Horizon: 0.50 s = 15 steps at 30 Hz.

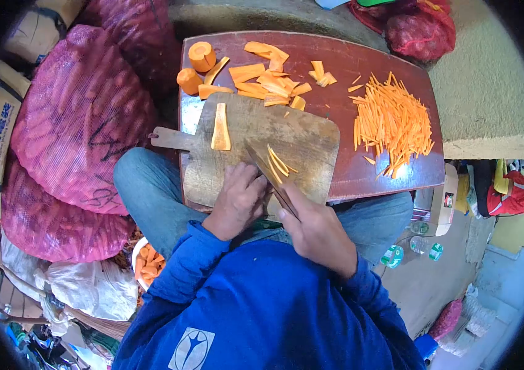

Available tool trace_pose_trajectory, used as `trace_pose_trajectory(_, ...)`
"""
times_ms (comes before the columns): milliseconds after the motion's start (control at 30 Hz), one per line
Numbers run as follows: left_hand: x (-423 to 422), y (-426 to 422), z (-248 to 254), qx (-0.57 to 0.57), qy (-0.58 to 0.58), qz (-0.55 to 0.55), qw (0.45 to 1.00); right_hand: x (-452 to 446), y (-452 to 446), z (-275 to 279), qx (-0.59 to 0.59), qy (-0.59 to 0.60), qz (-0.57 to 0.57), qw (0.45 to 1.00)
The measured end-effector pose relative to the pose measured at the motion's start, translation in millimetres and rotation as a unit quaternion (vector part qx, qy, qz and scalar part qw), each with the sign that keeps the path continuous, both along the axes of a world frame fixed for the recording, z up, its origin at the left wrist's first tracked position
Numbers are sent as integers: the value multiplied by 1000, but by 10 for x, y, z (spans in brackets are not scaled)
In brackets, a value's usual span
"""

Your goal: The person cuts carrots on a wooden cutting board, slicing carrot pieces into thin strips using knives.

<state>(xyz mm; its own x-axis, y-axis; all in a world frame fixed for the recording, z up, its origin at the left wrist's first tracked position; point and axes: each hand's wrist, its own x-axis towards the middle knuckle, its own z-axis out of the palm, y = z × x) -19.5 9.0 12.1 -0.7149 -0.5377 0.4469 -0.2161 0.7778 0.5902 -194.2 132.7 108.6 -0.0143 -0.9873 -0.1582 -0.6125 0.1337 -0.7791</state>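
My right hand (320, 231) grips a knife (272, 182) whose blade rests over the wooden cutting board (308, 139). Close to the blade's left side, my left hand (237, 197) is closed, knuckles bent, pressing down on the board; whatever lies under its fingers is hidden. A few thin carrot strips (279, 162) lie just right of the blade. One flat carrot slice (220, 128) sits on the board above my left hand. Past the board's far edge are carrot slices (272, 81) and two thick carrot chunks (202, 57). A heap of carrot shreds (393, 120) covers the right of the red table.
The low red table (361, 185) stands across my legs. Large pink mesh sacks (83, 123) crowd the left side. A white bucket of carrot pieces (149, 264) stands below them. Plastic bottles (419, 245) lie on the floor at right, and a red mesh bag (419, 34) is behind.
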Motion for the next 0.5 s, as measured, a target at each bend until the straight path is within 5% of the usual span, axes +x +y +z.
trace_pose_trajectory(500, -12, 22, -38, 3, 27, 12, 1000, -4, -13, 20, -9, -26, -29, 999)
